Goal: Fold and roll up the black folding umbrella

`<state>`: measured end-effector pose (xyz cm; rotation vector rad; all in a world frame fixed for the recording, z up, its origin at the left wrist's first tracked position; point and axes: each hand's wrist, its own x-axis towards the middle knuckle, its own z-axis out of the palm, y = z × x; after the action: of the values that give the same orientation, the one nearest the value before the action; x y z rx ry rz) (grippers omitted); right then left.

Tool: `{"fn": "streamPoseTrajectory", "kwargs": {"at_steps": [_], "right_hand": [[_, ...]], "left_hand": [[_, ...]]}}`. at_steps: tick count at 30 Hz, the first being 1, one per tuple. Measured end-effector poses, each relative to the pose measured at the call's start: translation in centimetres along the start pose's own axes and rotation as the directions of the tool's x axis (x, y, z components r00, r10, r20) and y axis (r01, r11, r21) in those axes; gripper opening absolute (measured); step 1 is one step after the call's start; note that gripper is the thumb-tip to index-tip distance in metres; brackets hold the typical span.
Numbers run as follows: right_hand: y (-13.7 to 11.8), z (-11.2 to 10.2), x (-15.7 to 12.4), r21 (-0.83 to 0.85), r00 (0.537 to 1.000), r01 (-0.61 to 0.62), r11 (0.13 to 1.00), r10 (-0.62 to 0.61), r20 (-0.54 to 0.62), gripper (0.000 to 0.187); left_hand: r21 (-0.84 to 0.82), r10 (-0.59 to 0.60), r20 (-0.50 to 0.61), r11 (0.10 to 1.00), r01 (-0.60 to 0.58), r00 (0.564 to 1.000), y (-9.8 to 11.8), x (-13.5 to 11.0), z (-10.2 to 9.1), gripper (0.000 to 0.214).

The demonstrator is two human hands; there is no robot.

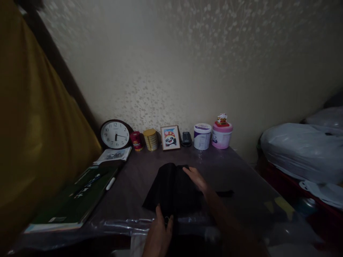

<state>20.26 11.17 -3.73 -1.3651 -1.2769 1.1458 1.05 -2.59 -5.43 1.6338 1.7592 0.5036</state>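
A folded black garment (pixel 171 191) lies in the middle of the dark table (pixel 235 171). My left hand (pixel 160 232) pinches the garment's near edge, thumb on top and fingers closed on the cloth. Stretched out flat, my right hand (pixel 197 178) presses on the garment's far right part, fingers together and pointing toward the wall. A black strip of the cloth (pixel 225 193) sticks out to the right past my right forearm.
Along the wall stand a round clock (pixel 115 134), a red can (pixel 136 141), a gold tin (pixel 150 139), a panda picture frame (pixel 170 137), a white tub (pixel 202 136) and a pink tub (pixel 222 135). Green books (pixel 80 198) lie at left. A plastic-covered bundle (pixel 302 150) is at right.
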Motion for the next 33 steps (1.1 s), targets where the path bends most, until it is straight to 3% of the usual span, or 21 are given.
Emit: {"fn": "streamPoseTrajectory", "kwargs": {"at_steps": [11,25,33], "right_hand": [[-2.2,0.8,-1.4,0.185,0.983,-0.066,0.980,0.033,0.179,0.032],[-3.9,0.4,-1.7,0.226,0.986,-0.041,0.973,0.003,0.166,0.028],[-4.6,4.0,-0.2,0.091,0.990,0.004,0.996,-0.016,0.138,0.025]], "left_hand": [[0.008,0.010,-0.001,1.000,-0.010,1.000,0.2,-0.3,-0.1,0.062],[-0.083,-0.025,-0.009,0.996,0.024,1.000,-0.6,0.2,-0.4,0.062],[-0.094,-0.036,0.019,0.995,0.038,0.999,1.0,-0.4,-0.2,0.061]]}}
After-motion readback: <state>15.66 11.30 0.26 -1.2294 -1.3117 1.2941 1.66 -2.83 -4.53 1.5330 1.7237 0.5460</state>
